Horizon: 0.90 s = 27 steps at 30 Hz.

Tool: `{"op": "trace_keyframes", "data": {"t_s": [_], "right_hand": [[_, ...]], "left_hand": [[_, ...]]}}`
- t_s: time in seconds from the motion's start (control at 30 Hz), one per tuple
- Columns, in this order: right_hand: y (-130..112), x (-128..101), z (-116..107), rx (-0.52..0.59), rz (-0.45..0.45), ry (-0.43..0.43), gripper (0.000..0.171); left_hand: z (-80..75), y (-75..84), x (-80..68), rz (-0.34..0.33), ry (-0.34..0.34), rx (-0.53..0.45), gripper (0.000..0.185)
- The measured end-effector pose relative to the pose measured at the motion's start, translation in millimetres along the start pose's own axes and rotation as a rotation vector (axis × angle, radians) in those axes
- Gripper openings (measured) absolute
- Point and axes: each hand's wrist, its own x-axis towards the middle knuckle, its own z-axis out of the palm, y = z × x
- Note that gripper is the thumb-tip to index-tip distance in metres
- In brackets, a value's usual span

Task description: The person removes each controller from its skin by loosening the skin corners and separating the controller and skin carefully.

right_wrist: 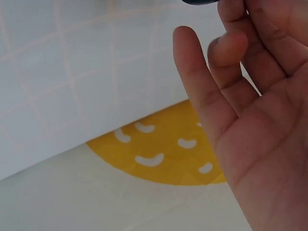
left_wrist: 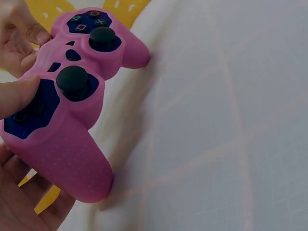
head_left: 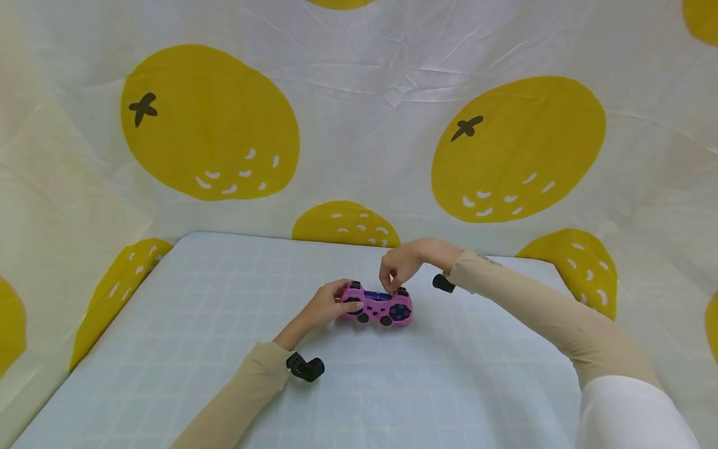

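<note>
A dark blue game controller (head_left: 378,295) in a pink silicone cover (left_wrist: 67,154) is held over the table, its sticks and buttons facing up. My left hand (head_left: 325,305) grips its left end, thumb on top by the direction pad and fingers underneath. At the far edge, my right hand (head_left: 401,265) reaches down from above and pinches the cover with thumb and forefinger; the exact contact is partly hidden. In the right wrist view, the little finger of the right hand (right_wrist: 260,125) stands out straighter than the others. Only a dark bit of the controller (right_wrist: 199,1) shows there.
The table (head_left: 224,349) has a pale blue checked cloth. Behind and beside it hangs a white curtain (head_left: 364,143) with yellow fruit prints. Black wrist cameras (head_left: 305,366) sit on both sleeved forearms.
</note>
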Motion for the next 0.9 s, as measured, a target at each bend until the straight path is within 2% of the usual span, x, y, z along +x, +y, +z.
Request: {"op": "trace_keyframes", "data": {"t_s": [0.2,0.37,0.53,0.7,0.9], "right_hand": [[2,3,-5,0.013,0.003,-0.102,0.011],[-5,7,-8,-0.064,0.046,-0.171,0.013],[-15,6,-9,-0.152,0.085,-0.192,0.013],[-9,0,-3,-0.147,0.027,-0.123,0.011],[11,-7,16,0.108,-0.144,0.039,0.01]], "left_hand": [[1.0,1.8,1.0,0.033,-0.021,0.002,0.046],[2.6,3.3,1.6,0.05,-0.04,0.009,0.046],[4.2,3.8,3.3,0.048,-0.051,0.005,0.048],[3.5,1.1,3.7,0.031,-0.063,-0.025,0.05],[-0.3,-4.5,1.4,0.03,-0.12,-0.059,0.048]]}}
